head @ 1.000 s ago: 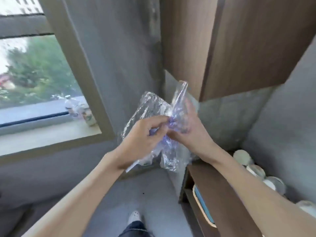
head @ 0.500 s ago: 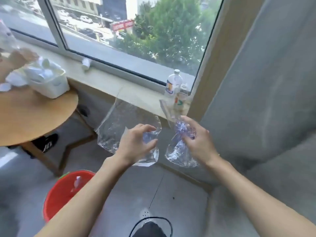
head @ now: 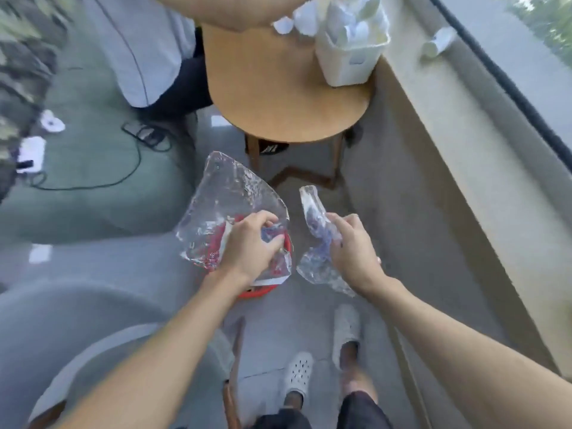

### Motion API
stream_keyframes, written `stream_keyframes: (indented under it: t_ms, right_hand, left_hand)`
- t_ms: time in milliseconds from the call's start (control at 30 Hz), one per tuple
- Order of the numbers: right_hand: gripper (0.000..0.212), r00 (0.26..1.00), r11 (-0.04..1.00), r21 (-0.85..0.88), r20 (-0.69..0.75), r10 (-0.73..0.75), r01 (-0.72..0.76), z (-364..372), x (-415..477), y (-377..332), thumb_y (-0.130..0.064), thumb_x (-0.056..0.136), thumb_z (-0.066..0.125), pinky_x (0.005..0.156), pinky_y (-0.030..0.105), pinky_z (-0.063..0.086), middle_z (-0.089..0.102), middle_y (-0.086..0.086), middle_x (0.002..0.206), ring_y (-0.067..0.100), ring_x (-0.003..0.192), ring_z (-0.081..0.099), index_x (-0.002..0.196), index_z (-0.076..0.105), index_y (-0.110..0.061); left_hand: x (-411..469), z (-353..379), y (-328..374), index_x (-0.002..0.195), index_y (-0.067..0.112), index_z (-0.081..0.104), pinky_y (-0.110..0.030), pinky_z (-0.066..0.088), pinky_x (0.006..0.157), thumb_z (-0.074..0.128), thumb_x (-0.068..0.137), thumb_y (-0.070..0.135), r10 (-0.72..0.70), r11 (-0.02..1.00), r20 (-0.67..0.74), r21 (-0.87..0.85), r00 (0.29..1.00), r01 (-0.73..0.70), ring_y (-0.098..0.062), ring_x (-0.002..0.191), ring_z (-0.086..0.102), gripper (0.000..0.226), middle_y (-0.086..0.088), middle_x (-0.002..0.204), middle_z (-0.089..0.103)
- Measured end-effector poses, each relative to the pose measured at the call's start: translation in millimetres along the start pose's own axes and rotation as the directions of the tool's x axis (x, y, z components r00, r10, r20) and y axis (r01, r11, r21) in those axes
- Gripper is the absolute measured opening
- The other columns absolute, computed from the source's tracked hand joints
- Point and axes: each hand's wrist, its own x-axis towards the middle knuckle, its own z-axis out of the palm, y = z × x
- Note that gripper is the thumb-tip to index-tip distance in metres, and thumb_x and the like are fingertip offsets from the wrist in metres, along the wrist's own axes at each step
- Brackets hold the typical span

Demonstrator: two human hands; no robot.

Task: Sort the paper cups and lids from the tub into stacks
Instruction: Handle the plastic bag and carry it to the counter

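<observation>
Holds both hands apart, low over the floor. Grips a clear plastic bag (head: pixel 229 196) in the left hand (head: pixel 250 246), fingers curled into it, above a red bucket (head: pixel 260 293). Clutches a crumpled plastic wrapper (head: pixel 312 212) in the right hand (head: pixel 353 249). At the far right edge of the round wooden table (head: pixel 278 103): the white tub (head: pixel 346 63), paper cups (head: pixel 356 26) inside, loose cups (head: pixel 284 24) just left of it.

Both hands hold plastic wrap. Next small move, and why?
Probably release both so they fall into the red bucket: the left hand grips the larger clear wrap right over it, the right hand pinches the smaller wrap just beside it, and the tub of cups waits on the table.
</observation>
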Motion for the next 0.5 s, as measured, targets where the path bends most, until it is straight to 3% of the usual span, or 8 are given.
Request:
stream_keyframes:
  t_ms: [33,100,233,333,500]
  right_hand:
    - [0.052,0.999,0.999,-0.012,0.029,-0.045,0.045,15.0,15.6,-1.9,0.006,0.082,0.043,0.078,0.034,0.048,0.046,0.009,0.107,0.033,0.086,0.053,0.125,0.052,-0.022]
    - [0.044,0.988,0.993,-0.035,0.107,-0.109,0.113,44.2,46.2,-3.7,0.001,0.08,0.043,0.078,0.044,0.048,0.047,0.006,0.105,0.036,0.083,0.053,0.116,0.048,-0.024]
    - [0.036,0.942,0.959,-0.103,0.241,-0.232,0.263,104.1,103.6,13.7,-0.003,0.087,0.04,0.074,0.036,0.046,0.043,-0.001,0.114,0.033,0.085,0.054,0.114,0.052,-0.024]
    - [0.045,0.901,0.932,-0.125,0.327,-0.284,0.339,159.5,145.7,42.9,0.003,0.088,0.042,0.074,0.043,0.052,0.038,0.002,0.131,0.033,0.087,0.058,0.124,0.056,-0.02]
    - [0.046,0.839,0.902,-0.111,0.427,-0.337,0.418,251.3,195.0,109.0,0.003,0.09,0.038,0.075,0.042,0.052,0.04,0.005,0.129,0.034,0.086,0.057,0.126,0.058,-0.018]
  left_hand:
    - [2.9,-1.7,-14.7,0.105,0.016,0.071,-0.024,0.046,0.084,0.078,0.078,0.016,-0.05,0.999,-0.032,-0.001,0.998,0.05,-0.018,0.094,0.066,0.028,-0.001,0.102,0.073]
    - [10.5,1.6,-42.6,0.106,0.017,0.071,-0.028,0.048,0.085,0.08,0.077,0.017,-0.136,0.991,-0.101,-0.001,0.986,0.137,-0.018,0.093,0.066,0.03,0.0,0.102,0.073]
    - [32.8,33.1,-96.2,0.109,0.022,0.069,-0.029,0.049,0.083,0.079,0.079,0.022,-0.258,0.964,-0.206,0.008,0.944,0.265,-0.017,0.094,0.065,0.031,0.005,0.105,0.072]
    - [55.2,79.7,-144.7,0.109,0.022,0.068,-0.032,0.049,0.085,0.077,0.08,0.025,-0.374,0.923,-0.263,-0.013,0.889,0.385,-0.02,0.098,0.066,0.03,0.005,0.108,0.072]
    - [86.7,170.4,-221.3,0.111,0.028,0.064,-0.028,0.038,0.084,0.071,0.086,0.033,-0.531,0.833,-0.351,-0.049,0.771,0.552,-0.016,0.098,0.065,0.026,0.012,0.112,0.069]
